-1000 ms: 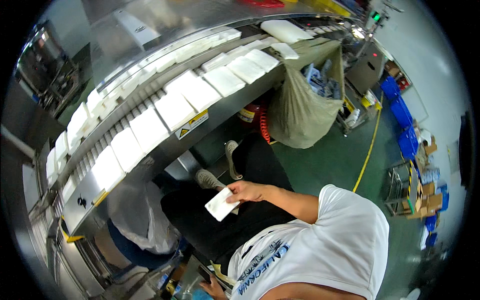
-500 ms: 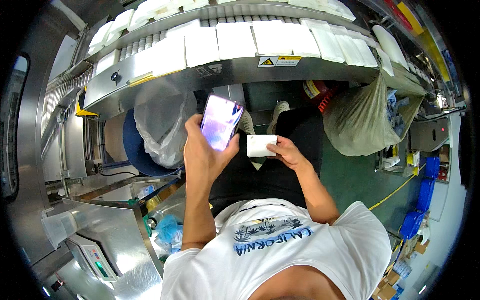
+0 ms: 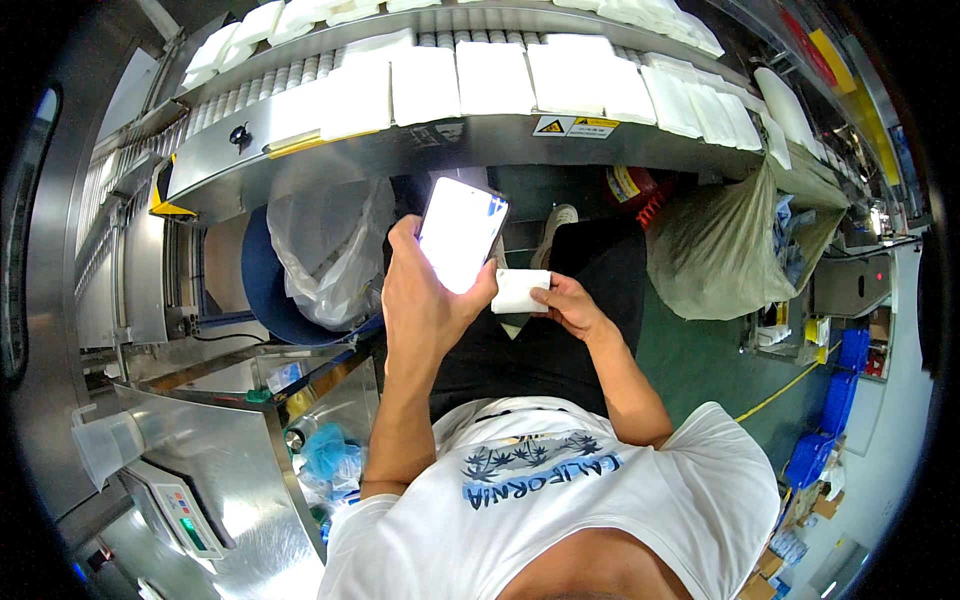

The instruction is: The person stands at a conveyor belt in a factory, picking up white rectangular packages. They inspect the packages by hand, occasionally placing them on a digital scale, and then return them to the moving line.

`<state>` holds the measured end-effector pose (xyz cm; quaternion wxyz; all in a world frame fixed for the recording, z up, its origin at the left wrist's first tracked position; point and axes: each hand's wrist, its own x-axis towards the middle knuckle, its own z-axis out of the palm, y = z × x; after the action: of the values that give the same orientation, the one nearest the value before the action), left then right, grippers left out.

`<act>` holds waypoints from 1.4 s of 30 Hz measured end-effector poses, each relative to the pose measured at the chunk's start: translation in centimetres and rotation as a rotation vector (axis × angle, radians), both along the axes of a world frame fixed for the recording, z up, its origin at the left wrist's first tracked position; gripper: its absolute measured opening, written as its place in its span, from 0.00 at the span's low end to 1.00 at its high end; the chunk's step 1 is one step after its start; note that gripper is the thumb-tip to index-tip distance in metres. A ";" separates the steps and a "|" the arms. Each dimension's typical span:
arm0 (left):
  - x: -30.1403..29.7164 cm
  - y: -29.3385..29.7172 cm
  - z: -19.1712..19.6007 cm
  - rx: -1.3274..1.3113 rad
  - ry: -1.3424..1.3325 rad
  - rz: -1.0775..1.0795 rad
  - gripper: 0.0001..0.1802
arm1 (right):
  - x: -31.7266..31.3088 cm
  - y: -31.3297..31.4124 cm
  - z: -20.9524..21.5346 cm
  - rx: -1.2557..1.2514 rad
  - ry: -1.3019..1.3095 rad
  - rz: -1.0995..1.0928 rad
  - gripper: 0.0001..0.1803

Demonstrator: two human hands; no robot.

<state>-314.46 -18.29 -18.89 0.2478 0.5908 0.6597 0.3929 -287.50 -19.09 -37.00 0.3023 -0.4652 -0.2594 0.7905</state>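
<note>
A smartphone (image 3: 458,238) with a bright, mostly white screen is gripped in my left hand (image 3: 425,285), the thumb along its lower right edge. My right hand (image 3: 574,306) pinches a small white folded pad (image 3: 520,291), which looks like paper or cloth, between thumb and fingers. The pad's left edge lies close beside my left thumb; whether they touch I cannot tell. Both hands are above my lap, over my dark trousers (image 3: 480,365).
White flat packets (image 3: 495,80) line the roller conveyor (image 3: 290,85) ahead. Under it stand a blue bin (image 3: 262,285) with a clear liner and, to the right, a greenish sack (image 3: 700,260). A scale (image 3: 182,515) sits on a steel table (image 3: 240,470) at the left.
The phone's screen has turned from a dim picture to a bright white page. My left hand and the phone have shifted slightly right, nearer the white pad. My right hand stays nearly still.
</note>
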 end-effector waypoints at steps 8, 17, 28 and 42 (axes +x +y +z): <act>-6.8 -10.4 -7.4 -0.333 -0.235 -0.051 0.41 | 1.1 -0.1 -1.4 0.040 0.070 -0.047 0.22; -16.0 -22.4 -31.0 -0.781 0.250 0.283 0.29 | 1.2 0.0 -0.2 -0.007 0.023 0.024 0.25; -17.9 -14.6 -34.7 -0.783 0.357 0.187 0.27 | 0.8 -0.4 -1.5 0.016 -0.001 0.028 0.26; -19.4 -12.2 -37.2 -0.801 0.396 0.149 0.25 | 0.2 -1.0 -1.4 -0.028 -0.046 0.001 0.26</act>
<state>-333.82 -30.49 -56.09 0.2971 0.4630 0.8351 0.0028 -287.34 -20.07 -38.36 0.2895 -0.4873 -0.2554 0.7833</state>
